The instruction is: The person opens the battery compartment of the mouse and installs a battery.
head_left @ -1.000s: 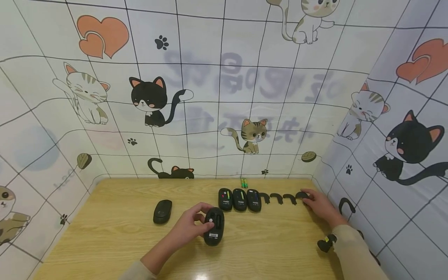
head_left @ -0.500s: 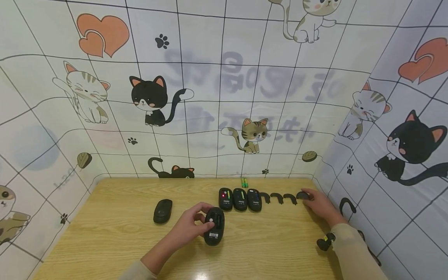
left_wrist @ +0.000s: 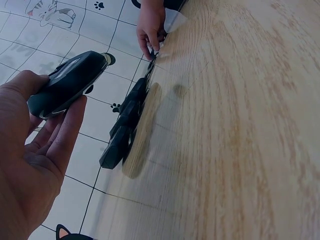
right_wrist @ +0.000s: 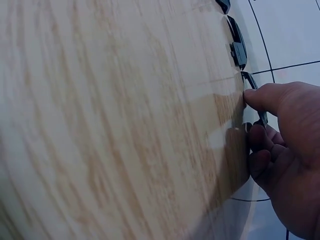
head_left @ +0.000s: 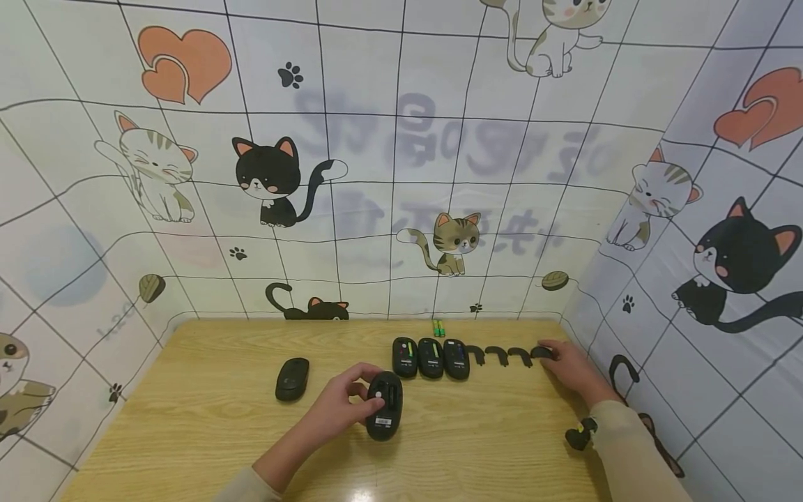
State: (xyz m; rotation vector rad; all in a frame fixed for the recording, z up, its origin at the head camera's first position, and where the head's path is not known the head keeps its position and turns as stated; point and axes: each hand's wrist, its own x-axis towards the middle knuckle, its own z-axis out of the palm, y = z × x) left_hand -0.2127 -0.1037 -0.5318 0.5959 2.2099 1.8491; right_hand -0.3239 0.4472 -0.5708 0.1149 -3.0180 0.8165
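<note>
My left hand (head_left: pixel 339 404) grips 1 upturned mouse (head_left: pixel 384 411), my right hand (head_left: pixel 576 368) pinches 1 black cover (head_left: pixel 541 353), and between my hands lie 3 other mice (head_left: pixel 431 358), 3 other covers (head_left: pixel 496 351) and 2 batteries (head_left: pixel 441 328), with 1 lone mouse (head_left: pixel 292 379) left of both.

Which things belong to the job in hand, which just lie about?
Likely the job:
Black oval mouse, underside showing, in left hand
Curved black cover at right hand

Apparently lying about:
Three upturned black oval mice
Three more curved black covers
Two green cylindrical batteries
Lone black oval mouse, top up
</note>
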